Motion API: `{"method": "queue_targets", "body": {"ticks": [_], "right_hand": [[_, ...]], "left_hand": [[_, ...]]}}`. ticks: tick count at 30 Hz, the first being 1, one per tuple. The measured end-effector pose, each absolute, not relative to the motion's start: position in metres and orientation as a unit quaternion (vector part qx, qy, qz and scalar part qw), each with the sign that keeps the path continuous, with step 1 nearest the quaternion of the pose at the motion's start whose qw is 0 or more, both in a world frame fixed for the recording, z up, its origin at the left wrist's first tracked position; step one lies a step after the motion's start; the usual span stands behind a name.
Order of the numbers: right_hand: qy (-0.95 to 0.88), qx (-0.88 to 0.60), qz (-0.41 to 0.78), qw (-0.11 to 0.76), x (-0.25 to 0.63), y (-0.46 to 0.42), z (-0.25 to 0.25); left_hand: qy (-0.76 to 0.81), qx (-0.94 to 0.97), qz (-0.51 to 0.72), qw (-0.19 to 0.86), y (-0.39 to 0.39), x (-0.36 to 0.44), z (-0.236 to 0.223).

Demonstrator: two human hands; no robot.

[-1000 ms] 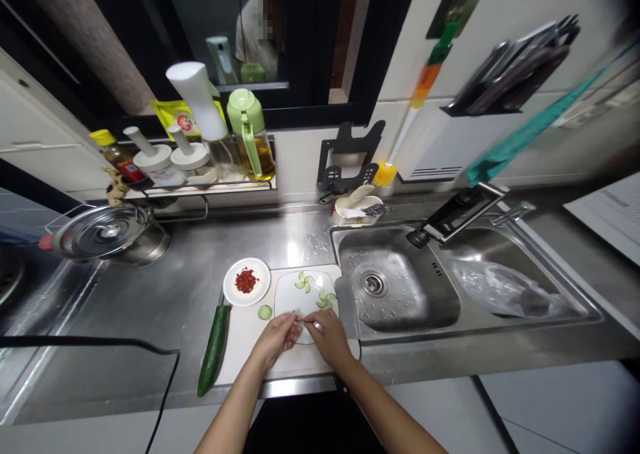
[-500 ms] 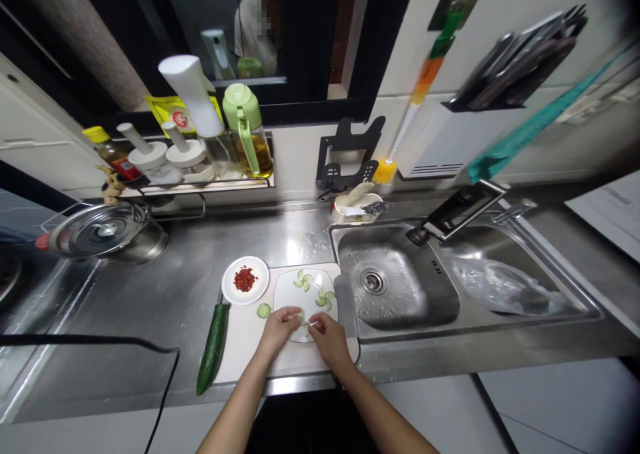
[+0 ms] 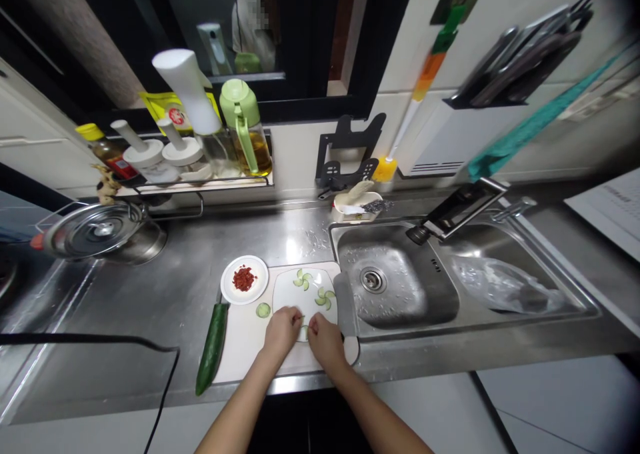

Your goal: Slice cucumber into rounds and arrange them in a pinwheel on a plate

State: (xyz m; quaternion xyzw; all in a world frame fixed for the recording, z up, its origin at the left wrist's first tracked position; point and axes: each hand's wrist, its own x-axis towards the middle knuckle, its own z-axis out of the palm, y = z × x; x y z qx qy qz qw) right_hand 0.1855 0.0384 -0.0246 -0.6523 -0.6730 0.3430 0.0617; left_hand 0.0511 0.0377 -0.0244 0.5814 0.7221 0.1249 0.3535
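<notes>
Over the near part of a white square plate (image 3: pixel 286 289), my left hand (image 3: pixel 284 331) is closed in a pinch, with the thin edge of a cucumber slice at its fingertips. Close beside it, my right hand (image 3: pixel 326 337) has its fingers curled together; whatever they hold is hidden. A pale cucumber piece (image 3: pixel 304 332) lies on the plate between the hands. Farther back on the plate are two pinwheels of cucumber slices, one at the rear (image 3: pixel 301 279) and one at the right (image 3: pixel 325 299). A small stack of round cucumber slices (image 3: pixel 263 310) sits left of the plate.
Under the plate is a cutting board (image 3: pixel 240 354). A white dish (image 3: pixel 229 293) of chopped red bits and a cucumber (image 3: pixel 212 347) with a knife blade behind it lie left. The sink (image 3: pixel 400 307) adjoins on the right; a lidded pot (image 3: pixel 135 244) stands far left.
Both hands have turned slightly and their fingers have curled in more. The slice in my left hand now shows edge-on. The plate and pinwheels have stayed put.
</notes>
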Motion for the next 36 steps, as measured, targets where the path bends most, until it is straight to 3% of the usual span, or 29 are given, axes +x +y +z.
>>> {"method": "queue_targets", "body": {"ticks": [12, 25, 36], "right_hand": [[-0.758, -0.601, 0.254, -0.002, 0.180, 0.032, -0.023], [-0.834, -0.520, 0.163, 0.082, 0.199, 0.008, -0.036], [-0.850, -0.500, 0.145, 0.082, 0.202, 0.009, -0.030]], "left_hand": [[0.728, 0.591, 0.107, 0.331, 0.034, 0.053, -0.028], [0.700, 0.661, 0.123, 0.240, 0.026, 0.055, -0.035], [0.700, 0.655, 0.132, 0.252, 0.025, 0.057, -0.035]]}}
